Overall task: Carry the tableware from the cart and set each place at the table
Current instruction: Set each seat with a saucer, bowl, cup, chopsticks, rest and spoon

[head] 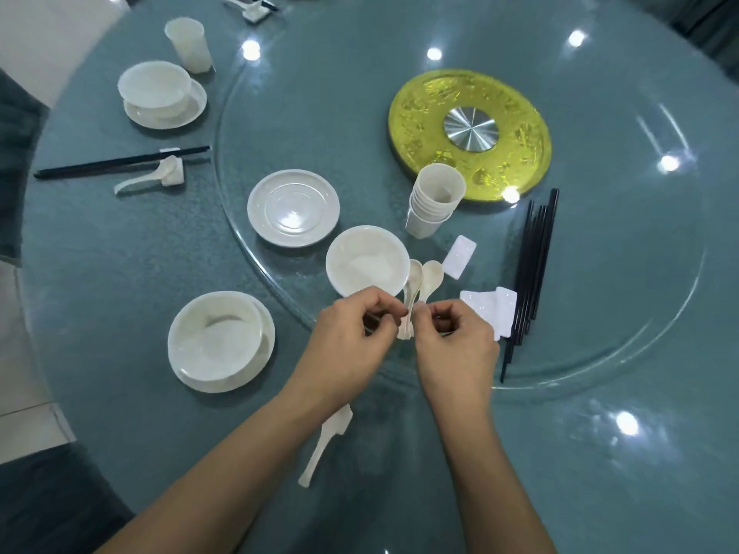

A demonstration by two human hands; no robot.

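Both hands, left hand and right hand, pinched the spoons just beside the empty bowl. Each grip was narrow on the handles. Nested cups stood near that bowl.

round teal table, glass turntable, pale floor

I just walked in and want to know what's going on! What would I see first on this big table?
First you'd spot the two hands, the left hand and the right hand, pinching a little bunch of white spoons right in the middle, beside a white bowl. Behind them shines a big gold disc at the centre of the glass turntable. A stack of white cups leans beside it, and black chopsticks lie to the right.
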